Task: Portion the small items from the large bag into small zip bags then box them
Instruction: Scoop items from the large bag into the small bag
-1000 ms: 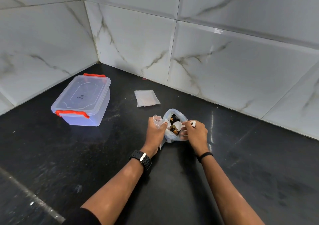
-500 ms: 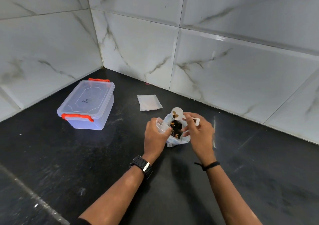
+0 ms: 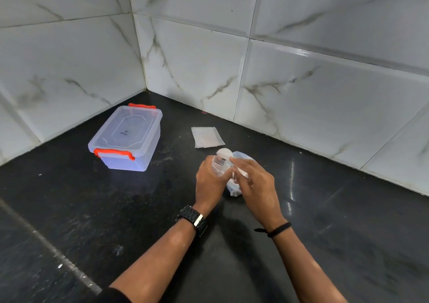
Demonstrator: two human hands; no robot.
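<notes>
My left hand (image 3: 209,180) grips a small clear zip bag (image 3: 220,165) with its mouth held open and facing up. My right hand (image 3: 255,182) holds a white plastic scoop (image 3: 224,153) by its handle, the bowl tipped over the small bag's mouth. The large clear bag (image 3: 234,186) of small items stands on the black counter behind and under both hands, mostly hidden by them. A clear plastic box (image 3: 126,138) with orange latches and its lid on sits to the left.
A stack of flat empty zip bags (image 3: 207,137) lies just beyond the hands. White marble-pattern tiled walls (image 3: 301,82) meet in a corner at the back left and bound the black counter (image 3: 116,209).
The right hand lifted the scoop out of the large bag and swung it left over the small bag's mouth. The left hand raised the small bag slightly.
</notes>
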